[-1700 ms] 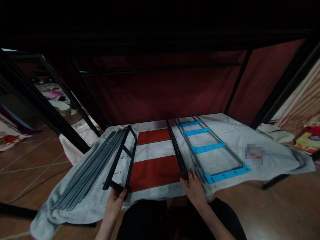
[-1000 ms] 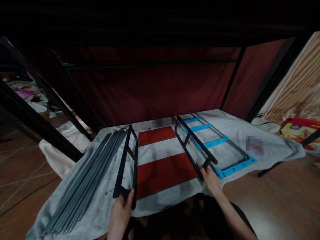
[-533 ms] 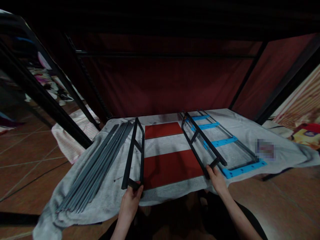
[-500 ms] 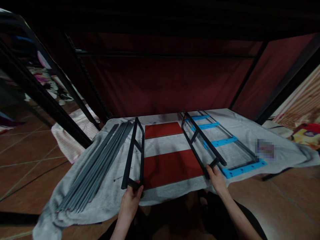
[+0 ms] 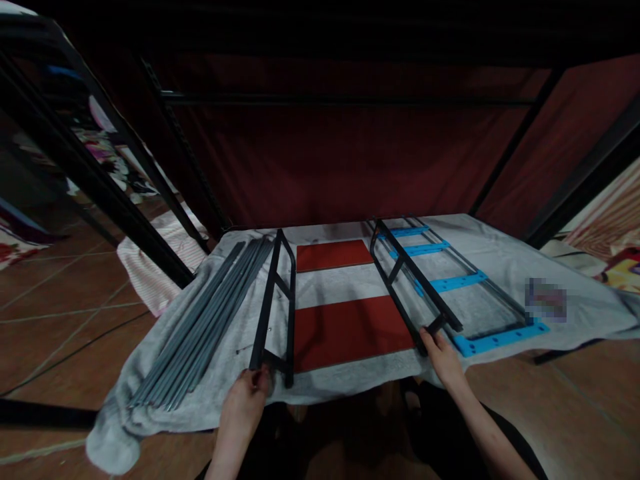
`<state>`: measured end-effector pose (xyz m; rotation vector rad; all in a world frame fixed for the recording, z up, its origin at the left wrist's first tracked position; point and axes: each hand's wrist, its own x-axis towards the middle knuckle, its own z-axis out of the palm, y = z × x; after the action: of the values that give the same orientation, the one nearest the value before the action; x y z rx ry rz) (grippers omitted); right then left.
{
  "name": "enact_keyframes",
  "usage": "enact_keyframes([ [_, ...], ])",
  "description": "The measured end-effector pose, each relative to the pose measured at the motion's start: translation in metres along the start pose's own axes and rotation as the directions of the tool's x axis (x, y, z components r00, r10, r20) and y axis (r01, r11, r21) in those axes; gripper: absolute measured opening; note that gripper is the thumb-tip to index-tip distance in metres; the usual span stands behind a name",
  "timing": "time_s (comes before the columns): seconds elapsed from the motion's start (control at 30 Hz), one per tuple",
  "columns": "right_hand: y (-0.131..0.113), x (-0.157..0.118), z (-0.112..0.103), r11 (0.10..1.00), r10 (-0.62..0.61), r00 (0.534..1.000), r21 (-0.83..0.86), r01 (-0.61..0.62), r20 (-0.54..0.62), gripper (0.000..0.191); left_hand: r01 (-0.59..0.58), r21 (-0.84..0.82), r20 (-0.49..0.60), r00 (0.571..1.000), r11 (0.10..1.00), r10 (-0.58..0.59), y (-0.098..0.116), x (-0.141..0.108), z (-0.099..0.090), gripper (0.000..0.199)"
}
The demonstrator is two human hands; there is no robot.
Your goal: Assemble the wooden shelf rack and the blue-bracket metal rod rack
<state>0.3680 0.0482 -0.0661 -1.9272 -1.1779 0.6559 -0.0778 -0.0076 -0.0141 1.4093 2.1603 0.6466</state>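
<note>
My left hand [image 5: 245, 403] is closed on the near end of a black metal side frame [image 5: 270, 300], at its outer rail. My right hand [image 5: 443, 360] grips the near end of a matching black side frame [image 5: 395, 267]. Between the two frames lie a larger red board [image 5: 350, 333] and a smaller red board [image 5: 335, 255], flat on a grey cloth [image 5: 345, 283]. The right frame partly covers a rack of grey bars with blue plastic crosspieces [image 5: 457, 281].
To the left lies a bundle of grey metal tubes [image 5: 205, 327], with a small screw or tool [image 5: 245, 349] beside it. Dark posts [image 5: 100, 173] and a maroon curtain [image 5: 350, 160] enclose the cloth. A striped cloth [image 5: 153, 260] hangs at the left.
My left hand has shifted from the inner foot of the left frame to its outer rail, and that frame has turned slightly. My right hand keeps its hold. The view has shifted a little.
</note>
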Motion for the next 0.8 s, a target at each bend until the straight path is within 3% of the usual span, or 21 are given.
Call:
enact_keyframes([
  [0.07, -0.002, 0.0, -0.001, 1.0, -0.007, 1.0, 0.019, 0.007, 0.002, 0.052, 0.018, 0.124, 0.076, 0.997, 0.992, -0.028, 0.002, -0.011, -0.016, 0.033],
  [0.1, -0.003, 0.0, -0.001, 0.999, -0.015, 1.0, 0.032, 0.014, 0.006, 0.051, -0.003, 0.108, 0.181, 0.983, 0.994, -0.017, 0.005, -0.018, -0.021, 0.036],
  [0.17, -0.007, -0.001, -0.001, 0.998, -0.029, 1.0, 0.057, 0.028, 0.009, 0.048, -0.102, -0.059, 0.392, 0.912, 0.993, 0.118, 0.018, -0.033, -0.021, 0.044],
  [0.2, -0.009, -0.001, -0.002, 0.997, -0.033, 0.999, 0.065, 0.033, 0.009, 0.046, -0.16, -0.147, 0.441, 0.873, 0.976, 0.21, 0.028, -0.039, -0.018, 0.044],
  [0.27, -0.014, -0.002, -0.002, 0.998, -0.031, 1.0, 0.056, 0.031, 0.003, 0.043, -0.293, -0.242, 0.419, 0.828, 0.925, 0.372, 0.055, -0.042, -0.004, 0.038],
  [0.33, -0.018, -0.004, -0.004, 1.0, -0.019, 1.0, 0.018, 0.019, -0.002, 0.043, -0.426, -0.283, 0.287, 0.817, 0.859, 0.5, 0.086, -0.029, 0.018, 0.032],
  [0.4, -0.023, -0.005, -0.007, 1.0, -0.017, 1.0, -0.014, 0.017, 0.0, 0.043, -0.511, -0.232, 0.124, 0.828, 0.828, 0.546, 0.115, -0.003, 0.043, 0.029],
  [0.5, -0.027, -0.007, -0.011, 0.999, -0.042, 0.999, 0.014, 0.042, 0.032, 0.043, -0.55, -0.069, 0.026, 0.833, 0.832, 0.553, 0.142, 0.044, 0.08, 0.03],
  [0.63, -0.027, -0.005, -0.014, 1.0, -0.018, 0.998, -0.002, 0.018, 0.068, 0.042, -0.588, 0.218, 0.105, 0.808, 0.779, 0.58, 0.149, 0.082, 0.113, 0.036],
  [0.8, -0.024, 0.001, -0.015, 0.996, 0.029, 0.994, -0.084, -0.021, 0.104, 0.046, -0.573, 0.457, 0.173, 0.807, 0.68, 0.564, 0.156, 0.093, 0.129, 0.043],
])
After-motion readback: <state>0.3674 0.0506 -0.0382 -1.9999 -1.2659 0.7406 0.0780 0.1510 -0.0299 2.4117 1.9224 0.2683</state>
